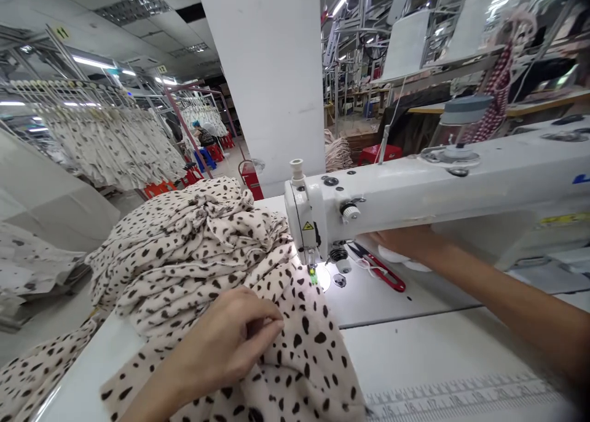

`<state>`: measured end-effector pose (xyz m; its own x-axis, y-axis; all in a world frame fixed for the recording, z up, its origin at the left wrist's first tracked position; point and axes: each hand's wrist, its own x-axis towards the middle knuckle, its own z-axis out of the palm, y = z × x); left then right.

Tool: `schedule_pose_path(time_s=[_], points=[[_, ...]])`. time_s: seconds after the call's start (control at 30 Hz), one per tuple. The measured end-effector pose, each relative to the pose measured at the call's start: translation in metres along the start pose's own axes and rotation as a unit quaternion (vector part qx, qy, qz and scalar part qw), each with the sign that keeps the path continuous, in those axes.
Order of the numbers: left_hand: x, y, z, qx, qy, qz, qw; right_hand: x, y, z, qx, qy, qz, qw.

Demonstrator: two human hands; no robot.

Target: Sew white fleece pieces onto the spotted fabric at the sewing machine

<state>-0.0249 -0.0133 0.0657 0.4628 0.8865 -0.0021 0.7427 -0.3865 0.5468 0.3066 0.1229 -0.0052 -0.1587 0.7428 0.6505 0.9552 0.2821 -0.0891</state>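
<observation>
My hands at the sewing machine [415, 188], spotted fabric [207, 256] on the table's [437, 360] left edge.
My left hand [225, 342] pinches the fabric near the needle; my right hand [401, 241] reaches behind the machine's arm, its grip hidden, beside red snips [382, 268].

A garment factory floor is showing here: an industrial sewing machine [415, 188] is sitting on a white tabletop [437, 348], rails of spotted garments [115, 139] are hanging under fluorescent lights, and more workstations [415, 59] are stretching behind.
</observation>
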Motion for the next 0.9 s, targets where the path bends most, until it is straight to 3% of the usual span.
schedule_pose_path(time_s=[0.07, 0.1, 0.17, 0.23, 0.3, 0.37, 0.43, 0.5, 0.57, 0.63, 0.7, 0.8, 0.9], points=[[0.005, 0.010, 0.001, -0.170, 0.000, -0.044, 0.984, -0.011, -0.003, -0.013, -0.011, -0.007, -0.058, 0.998], [0.008, 0.015, 0.005, -0.284, -0.007, -0.072, 0.956, -0.020, -0.007, -0.021, -0.018, -0.004, -0.085, 0.996], [0.017, 0.024, 0.023, -0.500, -0.035, -0.144, 0.853, -0.044, -0.024, -0.037, -0.031, 0.016, -0.130, 0.991], [0.027, 0.032, 0.049, -0.627, -0.066, -0.220, 0.745, -0.075, -0.052, -0.051, -0.032, 0.051, -0.162, 0.985], [0.035, 0.036, 0.076, -0.671, -0.056, -0.256, 0.693, -0.103, -0.081, -0.058, 0.016, 0.076, -0.181, 0.980], [0.040, 0.035, 0.096, -0.687, -0.020, -0.260, 0.678, -0.117, -0.097, -0.060, 0.090, 0.073, -0.218, 0.969], [0.042, 0.028, 0.104, -0.697, -0.012, -0.258, 0.669, -0.111, -0.090, -0.058, 0.154, 0.015, -0.216, 0.964], [0.040, 0.020, 0.100, -0.707, -0.038, -0.241, 0.664, -0.090, -0.058, -0.054, 0.134, -0.063, -0.181, 0.972], [0.038, 0.014, 0.090, -0.713, -0.070, -0.209, 0.666, -0.065, -0.017, -0.046, 0.061, -0.098, -0.166, 0.979], [0.037, 0.010, 0.082, -0.719, -0.093, -0.175, 0.666, -0.046, 0.018, -0.033, 0.040, -0.100, -0.164, 0.981], [0.038, 0.008, 0.079, -0.730, -0.108, -0.155, 0.657, -0.039, 0.038, -0.018, 0.029, -0.102, -0.161, 0.981], [0.041, 0.005, 0.083, -0.746, -0.121, -0.155, 0.636, -0.043, 0.044, -0.003, 0.015, -0.086, -0.128, 0.988], [0.044, 0.002, 0.089, -0.760, -0.129, -0.150, 0.619, -0.051, 0.042, -0.001, 0.020, -0.073, -0.090, 0.993]])
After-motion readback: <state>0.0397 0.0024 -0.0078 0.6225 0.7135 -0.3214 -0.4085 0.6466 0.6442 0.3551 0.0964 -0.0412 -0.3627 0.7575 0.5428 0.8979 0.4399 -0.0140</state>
